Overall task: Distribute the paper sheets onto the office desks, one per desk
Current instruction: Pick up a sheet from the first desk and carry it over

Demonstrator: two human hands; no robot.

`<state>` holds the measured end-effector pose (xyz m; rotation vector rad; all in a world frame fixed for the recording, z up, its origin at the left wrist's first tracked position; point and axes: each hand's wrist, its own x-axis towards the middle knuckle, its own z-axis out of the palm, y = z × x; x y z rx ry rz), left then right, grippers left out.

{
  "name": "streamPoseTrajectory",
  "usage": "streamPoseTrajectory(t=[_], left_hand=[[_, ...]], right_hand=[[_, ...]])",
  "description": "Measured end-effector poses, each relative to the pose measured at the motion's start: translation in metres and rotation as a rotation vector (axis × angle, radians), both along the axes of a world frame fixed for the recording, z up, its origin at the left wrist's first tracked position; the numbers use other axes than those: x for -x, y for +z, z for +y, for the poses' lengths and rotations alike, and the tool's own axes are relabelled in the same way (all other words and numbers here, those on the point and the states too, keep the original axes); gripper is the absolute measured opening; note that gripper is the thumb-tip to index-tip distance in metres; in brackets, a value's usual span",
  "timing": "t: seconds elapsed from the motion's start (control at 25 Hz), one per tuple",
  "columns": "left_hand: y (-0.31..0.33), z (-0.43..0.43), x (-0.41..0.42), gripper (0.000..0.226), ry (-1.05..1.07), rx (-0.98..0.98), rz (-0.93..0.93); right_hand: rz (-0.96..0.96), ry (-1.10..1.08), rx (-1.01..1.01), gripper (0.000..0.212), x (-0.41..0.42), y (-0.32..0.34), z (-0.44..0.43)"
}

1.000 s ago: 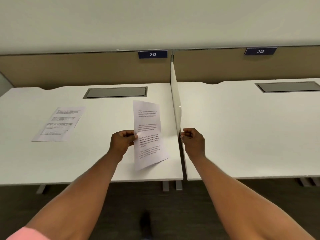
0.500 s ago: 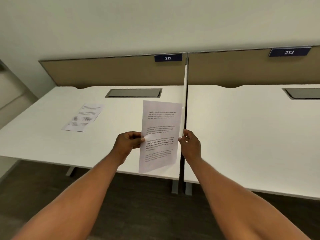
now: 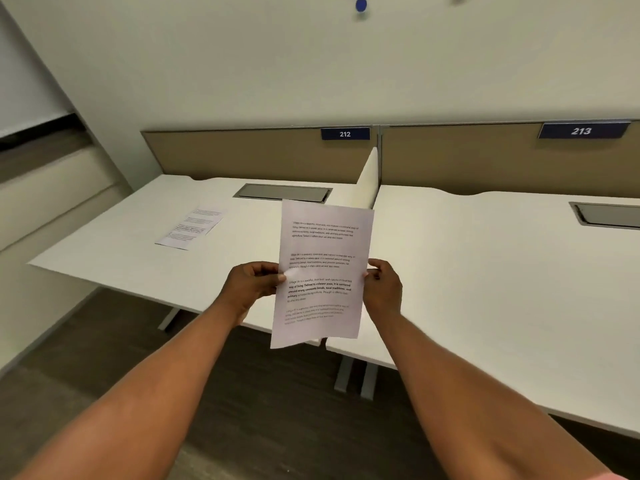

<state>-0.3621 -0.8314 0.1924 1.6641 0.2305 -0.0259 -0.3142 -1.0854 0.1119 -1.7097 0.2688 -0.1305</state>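
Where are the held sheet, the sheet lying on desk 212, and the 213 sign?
held sheet [image 3: 323, 244]: head view, upper printed area.
sheet on desk 212 [image 3: 189, 228]: head view, its middle.
213 sign [image 3: 581, 130]: head view, the number.

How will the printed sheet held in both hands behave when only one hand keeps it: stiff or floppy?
Probably floppy: the held sheet is thin, and its lower left corner already curls below the left hand and right hand. It looks light, so one pinch should carry it. It would likely slide easily on the smooth white desk 213.
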Motion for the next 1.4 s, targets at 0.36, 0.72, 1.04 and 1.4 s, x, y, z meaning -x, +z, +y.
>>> streamPoseTrajectory(t=[0.36,0.72,1.04,1.4], left_hand=[[-0.033,-0.184,0.029,0.024,0.062,0.042,0.039],[-0.075,-0.373,-0.053,0.021,-0.135,0.002,0.134],[-0.123,-0.563,-0.117,0.021,-0.273,-0.014,0.247],[-0.160,-0.677,-0.132,0.012,-0.162,-0.225,0.336]], right_hand=[[-0.047,-0.095,0.049,0.027,0.056,0.006,-0.207],[0.017,-0.284,0.101,0.024,0.037,-0.016,-0.401],[0.083,-0.425,0.206,0.024,0.017,-0.043,-0.584],[0.222,-0.331,0.283,0.029,-0.011,-0.087,-0.694]])
